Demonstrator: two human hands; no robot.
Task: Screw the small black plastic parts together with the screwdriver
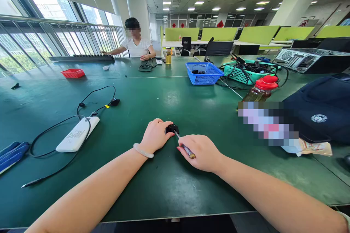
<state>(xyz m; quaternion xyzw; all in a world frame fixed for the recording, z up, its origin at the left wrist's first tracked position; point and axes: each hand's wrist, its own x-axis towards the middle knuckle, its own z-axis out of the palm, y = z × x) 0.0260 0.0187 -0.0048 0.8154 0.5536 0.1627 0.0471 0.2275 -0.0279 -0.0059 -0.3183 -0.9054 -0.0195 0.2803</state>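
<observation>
Near the middle of the green table (175, 185), my left hand (156, 136) grips a small black part (172, 129) between thumb and fingers. Its exact kind I cannot make out. My right hand (201, 151) is closed around a screwdriver (188, 151) with a metal shaft. The shaft slants up and left, and its tip meets the black part. Left of my hands lies a white power bank (78, 134) with a black cable (43, 143) looped over it. A blue glove (12, 156) is at the far left edge.
A red tray (73, 73), a blue basket (204, 73) and a green basket of cables (243, 74) stand farther back. On the right are a red-lidded bottle (258, 91), a dark bag (319, 105) and an opened computer case (308, 58). Another person (138, 45) sits across the table.
</observation>
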